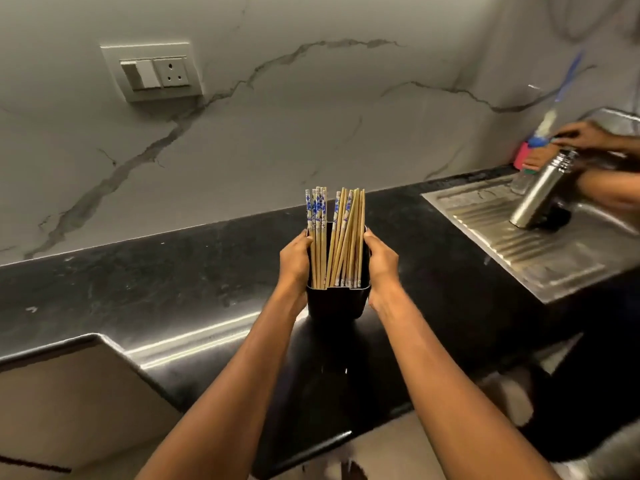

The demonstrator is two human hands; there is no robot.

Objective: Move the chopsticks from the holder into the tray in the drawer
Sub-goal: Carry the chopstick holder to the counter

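Note:
A black holder (335, 302) stands on the dark counter, near its front edge. It is filled with several wooden chopsticks (341, 242), some with blue-and-white patterned ends, standing upright in two bunches. My left hand (294, 259) grips the holder's left side and my right hand (381, 261) grips its right side. No drawer or tray is in view.
The black stone counter (173, 282) runs left to right under a marble wall with a socket plate (154, 72). At the right, a steel sink drainboard (519, 247); another person's hands (585, 136) hold a steel bottle (542, 190) and a brush there.

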